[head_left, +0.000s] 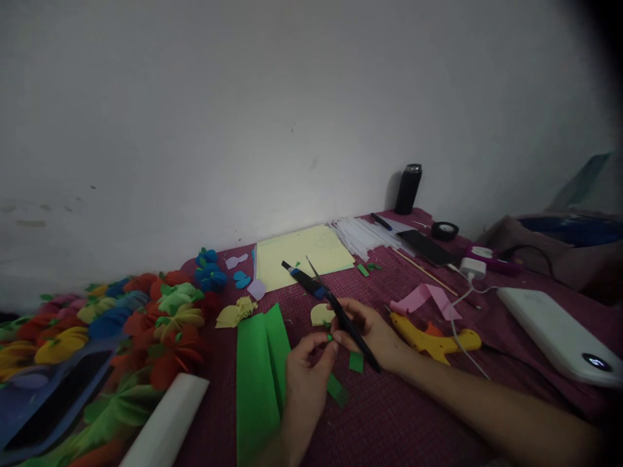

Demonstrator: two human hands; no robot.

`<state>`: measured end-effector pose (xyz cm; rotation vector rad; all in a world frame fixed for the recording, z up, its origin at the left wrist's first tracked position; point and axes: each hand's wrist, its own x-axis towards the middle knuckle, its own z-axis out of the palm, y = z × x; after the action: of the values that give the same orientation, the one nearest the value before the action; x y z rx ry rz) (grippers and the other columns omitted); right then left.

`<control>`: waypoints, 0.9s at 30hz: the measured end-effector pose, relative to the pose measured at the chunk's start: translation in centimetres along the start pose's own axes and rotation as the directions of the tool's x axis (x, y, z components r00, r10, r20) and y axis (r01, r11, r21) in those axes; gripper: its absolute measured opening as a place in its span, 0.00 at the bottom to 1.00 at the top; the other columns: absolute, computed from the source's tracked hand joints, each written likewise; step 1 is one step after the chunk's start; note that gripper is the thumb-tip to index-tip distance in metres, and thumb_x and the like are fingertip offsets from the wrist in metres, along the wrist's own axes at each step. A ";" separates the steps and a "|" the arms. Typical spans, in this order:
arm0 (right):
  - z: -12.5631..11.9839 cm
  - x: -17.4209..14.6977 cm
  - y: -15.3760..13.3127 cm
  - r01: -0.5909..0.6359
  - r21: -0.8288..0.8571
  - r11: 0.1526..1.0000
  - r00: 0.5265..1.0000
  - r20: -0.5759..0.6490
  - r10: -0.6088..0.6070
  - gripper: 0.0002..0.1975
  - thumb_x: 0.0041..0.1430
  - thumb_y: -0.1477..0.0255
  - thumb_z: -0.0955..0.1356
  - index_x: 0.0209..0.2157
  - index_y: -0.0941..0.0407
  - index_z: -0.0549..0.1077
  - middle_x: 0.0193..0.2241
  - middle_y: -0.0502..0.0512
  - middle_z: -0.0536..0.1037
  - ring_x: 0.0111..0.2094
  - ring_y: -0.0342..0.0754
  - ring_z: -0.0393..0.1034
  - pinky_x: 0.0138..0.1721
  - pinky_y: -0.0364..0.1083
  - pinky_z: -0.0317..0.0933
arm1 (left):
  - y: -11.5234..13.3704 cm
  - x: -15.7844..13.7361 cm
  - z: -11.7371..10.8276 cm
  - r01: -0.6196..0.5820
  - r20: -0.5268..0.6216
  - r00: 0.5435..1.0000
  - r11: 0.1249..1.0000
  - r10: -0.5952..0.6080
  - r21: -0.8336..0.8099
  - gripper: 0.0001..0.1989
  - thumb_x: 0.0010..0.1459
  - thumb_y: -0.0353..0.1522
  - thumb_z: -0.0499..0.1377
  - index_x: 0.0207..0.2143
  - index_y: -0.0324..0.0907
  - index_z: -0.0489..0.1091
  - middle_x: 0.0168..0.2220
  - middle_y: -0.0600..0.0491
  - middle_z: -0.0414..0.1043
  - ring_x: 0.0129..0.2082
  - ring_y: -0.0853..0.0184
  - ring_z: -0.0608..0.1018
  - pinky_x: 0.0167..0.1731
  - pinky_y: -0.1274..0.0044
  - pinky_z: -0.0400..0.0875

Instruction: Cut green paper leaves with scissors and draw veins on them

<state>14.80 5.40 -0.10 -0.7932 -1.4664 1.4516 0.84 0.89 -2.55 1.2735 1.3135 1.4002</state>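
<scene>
Between thumb and finger, my left hand point(311, 366) pinches a tiny green paper piece point(329, 337). My right hand point(372, 331) is closed around a slim black tool with a pointed metal tip point(348, 321); its fingertips meet the left ones at the green piece. Whether the tool is scissors or tweezers I cannot tell. Small green paper squares point(356, 361) lie beneath the hands, and a cream paper cut-out point(321, 315) sits just behind them. Folded green paper point(256, 383) lies beside my left hand. Beyond my fingers rests a black and blue cutter point(304, 280).
Colourful paper flowers point(180, 353) crowd the left, near a white roll point(168, 421). Pale yellow sheets point(306, 253) and white strips point(363, 237) lie at the back. On the right are a yellow glue gun point(433, 337), white power bank point(559, 334), cables, phone point(426, 248) and black bottle point(407, 189).
</scene>
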 end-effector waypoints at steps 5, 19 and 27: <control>-0.4 0.1 -0.7 0.023 -0.009 1.000 0.995 -0.095 -0.024 0.20 0.45 0.67 0.74 0.38 0.54 0.67 0.27 0.47 0.72 0.28 0.43 0.67 0.30 0.42 0.62 | 0.5 0.4 -0.5 0.176 -0.026 0.982 0.946 -0.190 -0.272 0.12 0.45 0.39 0.67 0.28 0.40 0.77 0.24 0.55 0.71 0.24 0.70 0.68 0.28 0.79 0.63; 0.8 -0.8 1.6 0.037 -0.041 0.998 0.999 0.015 -0.037 0.27 0.43 0.74 0.74 0.45 0.53 0.65 0.40 0.52 0.75 0.39 0.46 0.70 0.40 0.45 0.64 | 1.2 0.3 -0.4 0.218 0.020 0.972 0.871 -0.233 -0.440 0.12 0.46 0.38 0.68 0.29 0.38 0.78 0.29 0.50 0.75 0.31 0.66 0.72 0.33 0.76 0.66; 0.9 -0.5 1.0 -0.010 -0.032 0.999 1.000 -0.021 0.009 0.22 0.44 0.74 0.70 0.44 0.53 0.64 0.34 0.51 0.75 0.34 0.45 0.71 0.34 0.44 0.65 | 1.2 0.1 -0.3 0.237 0.010 0.964 0.846 -0.264 -0.477 0.13 0.43 0.37 0.70 0.30 0.39 0.77 0.29 0.52 0.73 0.28 0.70 0.70 0.29 0.79 0.64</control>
<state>14.01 4.66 -1.07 -0.8339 -1.4751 1.4256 0.60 0.83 -1.36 0.7079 1.0357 1.4580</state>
